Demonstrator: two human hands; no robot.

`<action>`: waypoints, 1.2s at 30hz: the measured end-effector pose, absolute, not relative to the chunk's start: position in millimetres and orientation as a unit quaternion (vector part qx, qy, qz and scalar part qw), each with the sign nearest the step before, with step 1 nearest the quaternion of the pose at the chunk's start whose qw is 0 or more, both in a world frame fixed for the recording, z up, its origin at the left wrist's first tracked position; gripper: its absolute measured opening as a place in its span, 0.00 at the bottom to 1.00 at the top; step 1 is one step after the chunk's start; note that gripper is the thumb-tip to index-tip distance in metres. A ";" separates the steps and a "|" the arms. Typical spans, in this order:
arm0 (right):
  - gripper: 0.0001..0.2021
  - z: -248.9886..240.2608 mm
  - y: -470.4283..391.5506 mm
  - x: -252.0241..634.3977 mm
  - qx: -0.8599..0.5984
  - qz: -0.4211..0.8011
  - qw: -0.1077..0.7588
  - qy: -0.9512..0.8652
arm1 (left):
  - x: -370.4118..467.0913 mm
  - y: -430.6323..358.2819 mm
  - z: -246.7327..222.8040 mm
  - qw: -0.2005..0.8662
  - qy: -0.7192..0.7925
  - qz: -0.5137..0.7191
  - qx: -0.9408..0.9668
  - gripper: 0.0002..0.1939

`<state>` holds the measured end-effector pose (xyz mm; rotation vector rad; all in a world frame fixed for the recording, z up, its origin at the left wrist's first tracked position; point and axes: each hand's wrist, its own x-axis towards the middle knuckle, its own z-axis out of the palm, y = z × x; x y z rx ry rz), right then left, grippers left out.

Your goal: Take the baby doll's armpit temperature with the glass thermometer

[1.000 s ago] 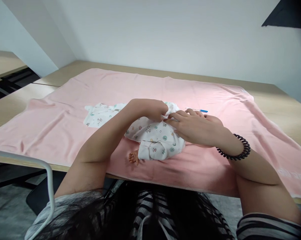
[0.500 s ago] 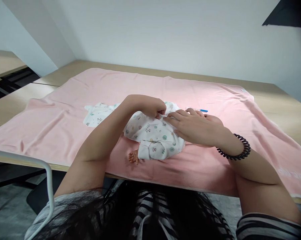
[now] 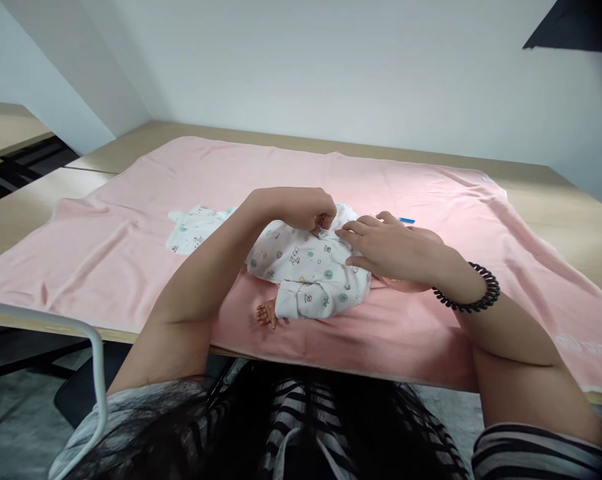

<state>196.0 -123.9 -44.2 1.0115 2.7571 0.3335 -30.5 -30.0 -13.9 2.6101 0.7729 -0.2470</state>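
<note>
A baby doll's head point(image 3: 411, 285) shows from under my right arm, and its small hand point(image 3: 267, 313) sticks out of a cuff at the near side. The doll wears a white printed baby top point(image 3: 305, 260) with little animals and dots. My left hand point(image 3: 317, 212) is closed, its fingertips pinching the front of the top around the chest. Close by, my right hand point(image 3: 381, 243) rests over the collar area with fingers stretched and thumb apart, fingertips touching the cloth. Much of the doll's head and far side is hidden by my hands.
A pink blanket point(image 3: 105, 247) with folds covers most of the wooden table point(image 3: 563, 200). White printed cloth point(image 3: 191, 233) extends left of my forearm. A small blue-ended item point(image 3: 407, 220) lies behind my right hand. A white wall point(image 3: 331, 80) stands behind the table.
My right hand has shifted slightly right, and its fingertips have moved a little away from my left hand's. My left hand has stayed at the chest, curling slightly more.
</note>
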 end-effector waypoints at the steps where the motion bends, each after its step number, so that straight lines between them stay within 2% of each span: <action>1: 0.20 -43.8 -123.0 197.1 0.343 0.107 0.094 0.929 | -31.7 -28.6 -13.9 0.215 0.274 -0.081 0.934 0.09; 5: 0.21 -42.2 -125.0 198.0 0.365 0.100 0.077 0.923 | -36.6 -22.2 -14.7 0.270 0.221 -0.067 0.935 0.05; 9: 0.25 -42.3 -131.9 194.9 0.361 0.125 0.061 0.922 | -38.8 -18.3 -14.4 0.311 0.181 -0.066 0.931 0.04; 13: 0.25 -42.3 -136.0 192.0 0.349 0.140 0.055 0.925 | -39.4 -17.1 -14.1 0.308 0.184 -0.080 0.930 0.02; 19: 0.28 -42.2 -137.2 192.1 0.336 0.139 0.080 0.928 | -39.7 -16.6 -15.7 0.292 0.184 -0.094 0.934 0.04; 28: 0.29 -45.1 -143.2 190.4 0.346 0.176 0.090 0.917 | -35.8 -25.8 -11.5 0.261 0.292 -0.133 0.910 0.10; 36: 0.30 -36.4 -141.3 193.6 0.352 0.155 0.117 0.916 | -64.1 -26.9 8.5 0.218 0.398 -0.182 0.872 0.13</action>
